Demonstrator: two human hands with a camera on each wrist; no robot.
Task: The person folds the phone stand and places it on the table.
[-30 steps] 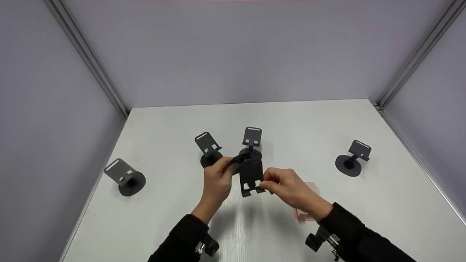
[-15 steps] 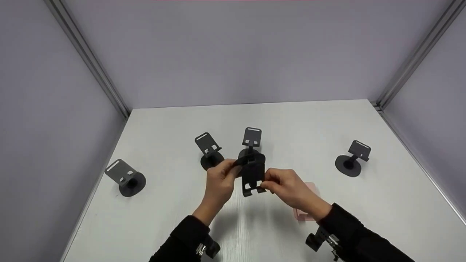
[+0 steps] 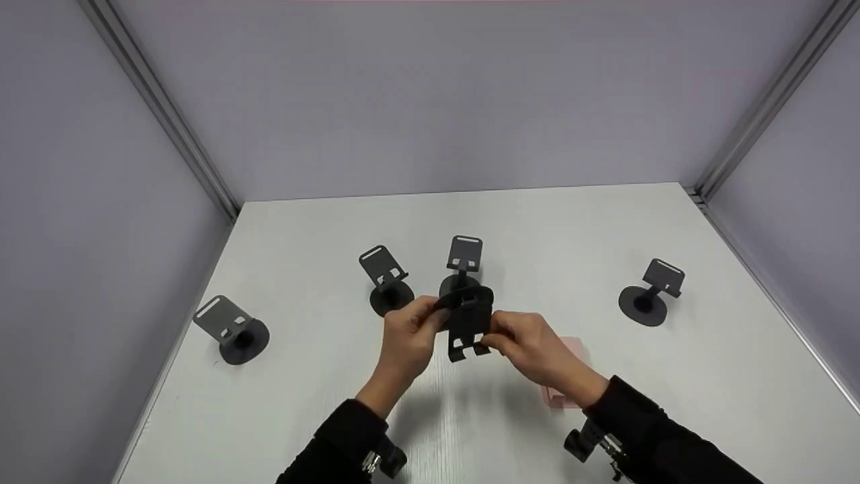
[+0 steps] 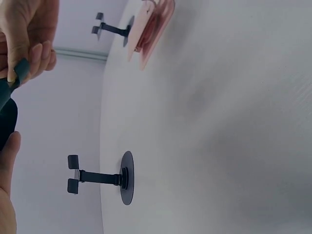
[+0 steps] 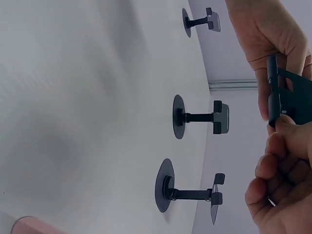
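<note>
Both hands hold one black phone stand (image 3: 466,324) in the air above the middle of the white tabletop (image 3: 605,222), clear of its surface. The left hand (image 3: 410,335) grips the round base of the stand, thumb and fingers curled around its edge. The right hand (image 3: 527,346) pinches the lower corner of the flat cradle plate, where two small hooks stick out. The plate hangs downward below the base, facing the person.

In the right wrist view, the right hand's fingertips (image 5: 282,127) press on the plate's edge, with the left hand (image 5: 265,36) closed on the stand from the other side. In the left wrist view, only the tips of the right hand (image 4: 27,34) and a sliver of the dark stand (image 4: 7,114) show at the picture's edge.

Four more black stands sit upright on the tabletop. One (image 3: 463,263) stands just behind the held one, another (image 3: 384,281) just to its left, a third (image 3: 230,327) near the left edge, and a fourth (image 3: 652,290) well apart on the right. A pink object (image 3: 571,366) lies flat on the tabletop beneath the right hand, partly hidden by it. Black sleeves (image 3: 349,437) cover both forearms
</note>
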